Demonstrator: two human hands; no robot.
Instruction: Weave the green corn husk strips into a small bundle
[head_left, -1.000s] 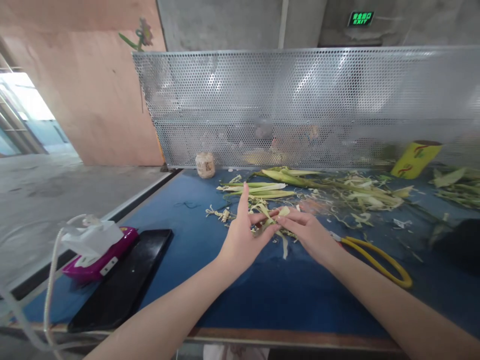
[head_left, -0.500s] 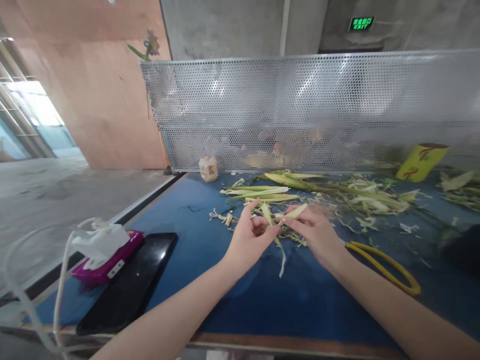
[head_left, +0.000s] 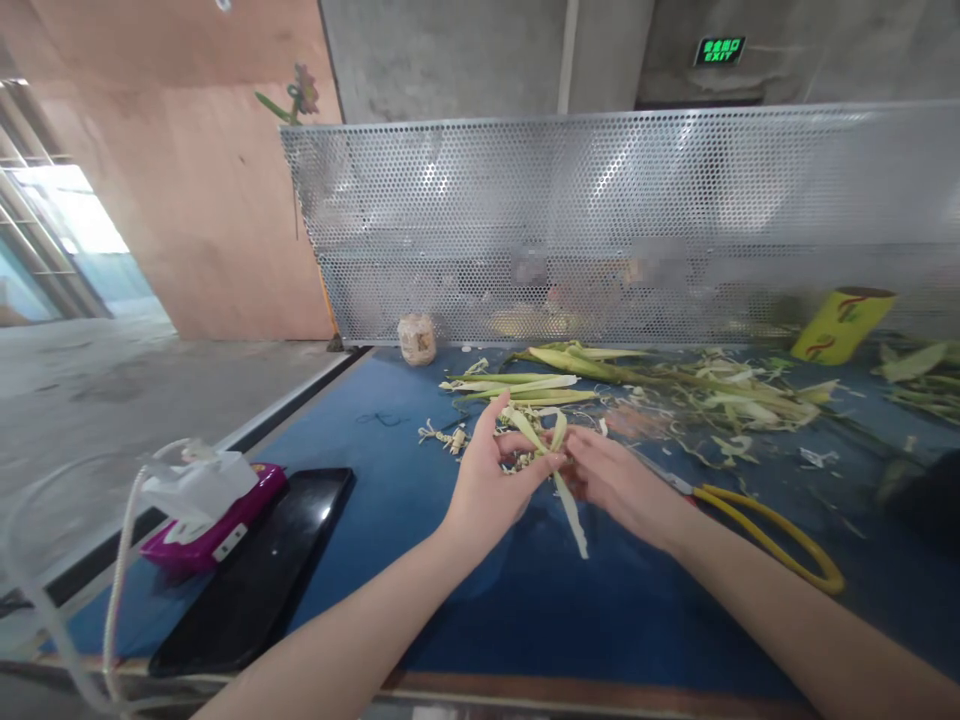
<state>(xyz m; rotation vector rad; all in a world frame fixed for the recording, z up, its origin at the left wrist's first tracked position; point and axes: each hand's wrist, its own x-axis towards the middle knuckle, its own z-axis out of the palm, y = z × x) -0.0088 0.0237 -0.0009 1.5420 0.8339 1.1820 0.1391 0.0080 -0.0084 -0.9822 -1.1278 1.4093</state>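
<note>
Pinched the pale green husk strips between left hand and right hand, just above the blue table, near the leaf pile. Risked tearing a thin strip, or dropping its dangling end, through uneven pull. Since half a second earlier: hands drawn closer together, strip hanging lower.
</note>
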